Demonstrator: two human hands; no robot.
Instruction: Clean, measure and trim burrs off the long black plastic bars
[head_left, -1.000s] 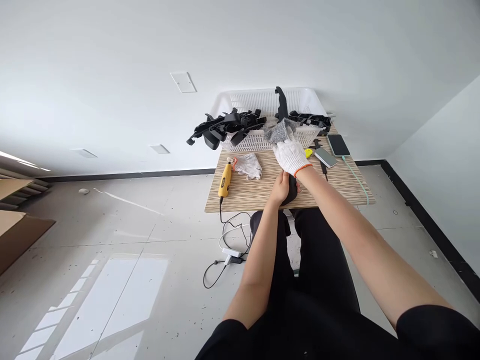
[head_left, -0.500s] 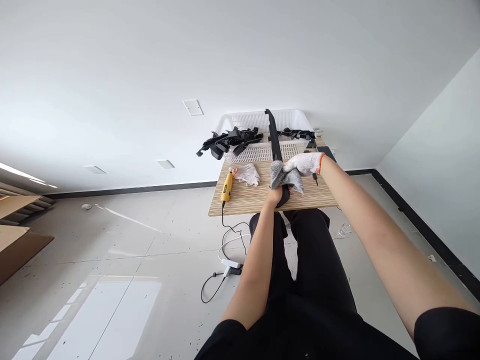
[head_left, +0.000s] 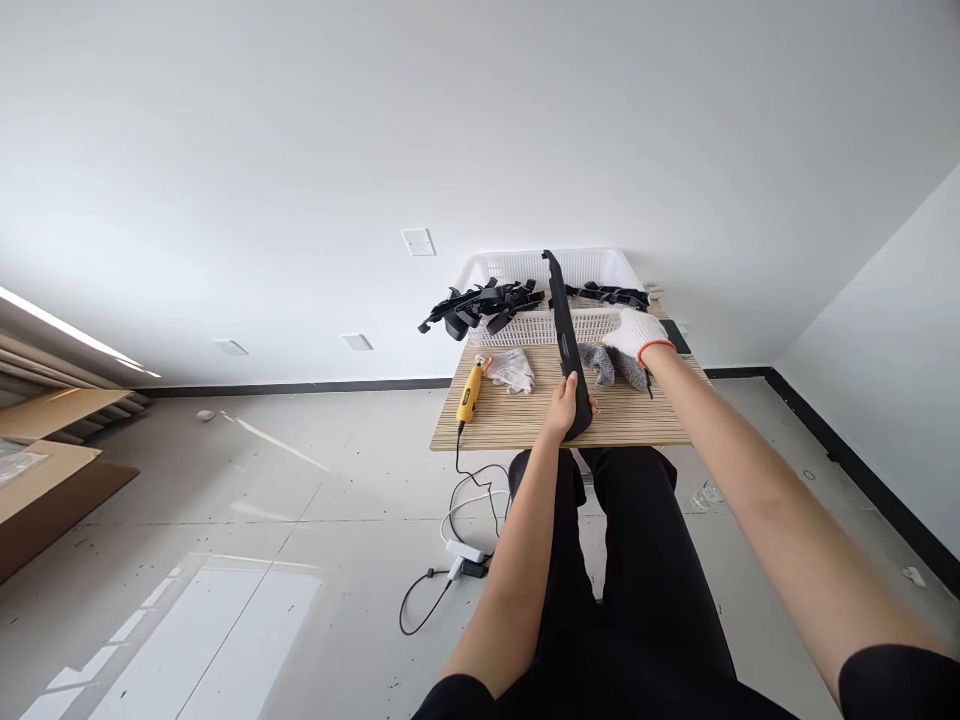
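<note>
My bare left hand (head_left: 565, 404) grips the lower end of a long black plastic trim piece (head_left: 564, 325). The piece stands tilted upright over the table, its hooked top reaching in front of the basket. My right hand (head_left: 636, 332), in a white knitted glove with an orange cuff, is at the table's right side with a bunched grey cloth (head_left: 598, 364) under its fingers. Those fingers look closed on the cloth, though the fingertips are partly hidden.
Behind stands a white plastic basket (head_left: 525, 328) with several black plastic parts (head_left: 487, 303). On the wooden table (head_left: 495, 425) lie a yellow corded rotary tool (head_left: 469, 393) and another white glove (head_left: 513, 371). Below are cables and a white power strip (head_left: 465, 551); a dark flat object (head_left: 676, 337) lies at right.
My right hand has moved the grey cloth off the trim piece, to the right and down to the table. My left hand still holds the piece, now uncovered.
</note>
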